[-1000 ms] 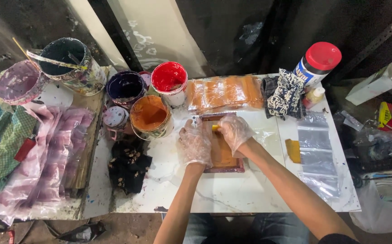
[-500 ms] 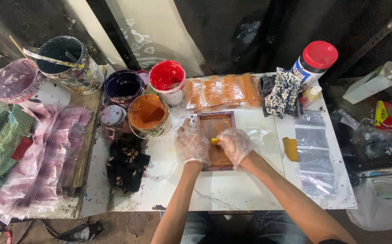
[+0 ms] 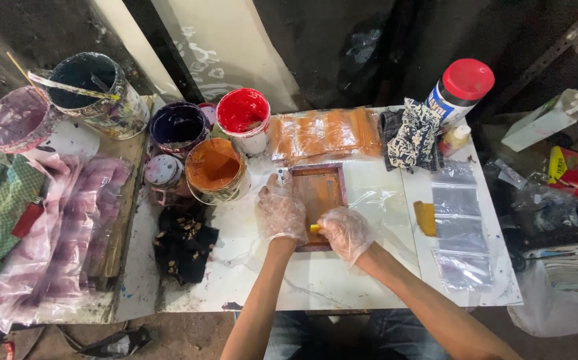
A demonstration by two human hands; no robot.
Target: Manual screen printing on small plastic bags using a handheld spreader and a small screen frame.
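Both my hands wear thin clear plastic gloves. My left hand (image 3: 280, 213) presses flat on the left edge of a small wooden-framed printing screen (image 3: 320, 190) smeared with orange ink, lying on the white table (image 3: 315, 283). My right hand (image 3: 346, 233) is closed around a small yellow squeegee (image 3: 315, 229) at the near end of the screen. An orange paint tub (image 3: 214, 168) stands just left of the screen.
Red (image 3: 243, 119), dark purple (image 3: 177, 127) and dark blue (image 3: 92, 87) paint tubs stand at the back left. Orange-printed bags (image 3: 325, 133) lie behind the screen, clear zip bags (image 3: 461, 227) to the right, a red-capped jar (image 3: 461, 90) and patterned cloth (image 3: 414, 137) at the back right.
My right hand has drawn the squeegee from the far end of the screen toward me, to its near end. My left hand stays on the frame's left side.
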